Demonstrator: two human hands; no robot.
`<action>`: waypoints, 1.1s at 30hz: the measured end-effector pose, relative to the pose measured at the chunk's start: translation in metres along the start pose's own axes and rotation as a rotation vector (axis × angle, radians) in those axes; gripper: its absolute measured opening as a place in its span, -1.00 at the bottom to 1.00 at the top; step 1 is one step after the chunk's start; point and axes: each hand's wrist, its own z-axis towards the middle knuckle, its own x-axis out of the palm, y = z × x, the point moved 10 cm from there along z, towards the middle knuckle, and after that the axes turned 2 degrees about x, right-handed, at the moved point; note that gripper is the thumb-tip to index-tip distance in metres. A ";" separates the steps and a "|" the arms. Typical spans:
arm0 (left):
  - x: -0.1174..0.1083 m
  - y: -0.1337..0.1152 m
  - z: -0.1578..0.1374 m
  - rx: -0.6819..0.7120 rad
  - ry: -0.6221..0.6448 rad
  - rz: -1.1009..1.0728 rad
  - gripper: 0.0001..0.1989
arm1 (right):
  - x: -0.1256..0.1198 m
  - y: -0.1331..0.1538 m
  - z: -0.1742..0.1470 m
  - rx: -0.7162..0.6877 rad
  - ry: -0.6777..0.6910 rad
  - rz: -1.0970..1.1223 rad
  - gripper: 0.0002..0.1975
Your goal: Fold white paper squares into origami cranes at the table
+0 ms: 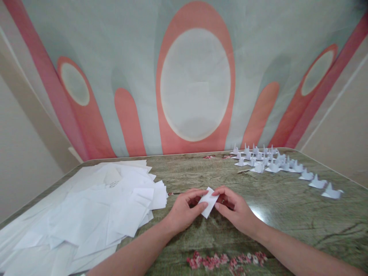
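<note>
Between my two hands, over the middle of the table, is a small folded piece of white paper (208, 203), held tilted with one corner pointing down. My left hand (187, 207) pinches its left edge, thumb in front and fingers behind. On the opposite edge, the thumb and fingers of my right hand (233, 210) close on the same paper. To the left lies a big, loose pile of white paper sheets (86, 214). Several folded white paper cranes (273, 165) stand in rows at the far right.
The wood-grain table (184, 172) reaches back to a wall hanging (198, 84) with coral and white oval shapes. Pink flower patterns (212, 261) show near the table's front edge. A bright reflection lies beside my right wrist.
</note>
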 end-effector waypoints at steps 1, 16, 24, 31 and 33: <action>0.000 0.000 0.000 0.001 0.000 -0.004 -0.68 | 0.000 0.000 0.000 0.002 0.000 -0.001 -0.85; 0.000 -0.002 0.000 -0.005 -0.006 -0.012 -0.68 | -0.001 0.002 0.000 -0.009 -0.007 0.004 -0.85; 0.000 0.007 -0.001 -0.033 -0.010 -0.074 -0.66 | -0.003 0.006 0.000 -0.046 -0.027 -0.027 -0.87; 0.000 0.007 -0.001 -0.042 -0.010 -0.077 -0.70 | -0.008 0.007 0.001 -0.074 -0.094 -0.109 -0.91; 0.001 0.007 -0.001 -0.041 -0.009 -0.068 -0.70 | -0.010 0.006 0.002 -0.082 -0.106 -0.123 -0.90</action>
